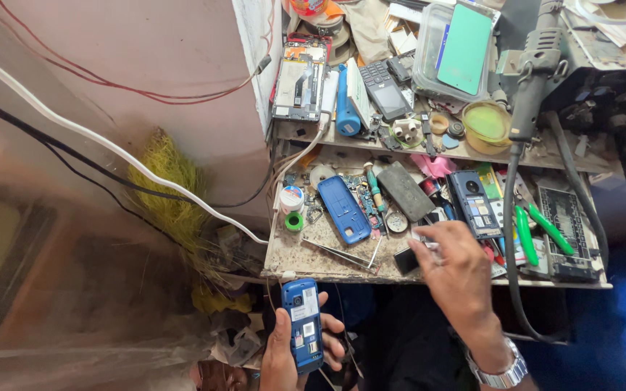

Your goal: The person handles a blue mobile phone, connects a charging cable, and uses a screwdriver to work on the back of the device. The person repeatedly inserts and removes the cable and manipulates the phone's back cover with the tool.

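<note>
Right hand (452,262) partly hides a dark part (405,259); left hand (284,352) grips a blue phone (303,324).

The opened phone (303,324) is blue with a white label patch, and the loose back cover (345,209) on the speckled beige workbench (293,257) is the same blue. The cutters (537,230) have bright green handles, the cable (110,148) is white, and the broom (172,195) bristles are yellow.

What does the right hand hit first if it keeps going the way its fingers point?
The right hand points up-left across the bench. Its fingertips already sit at a small black rectangular part; beyond that, probably the round silver metal disc, though depth is unclear.
</note>
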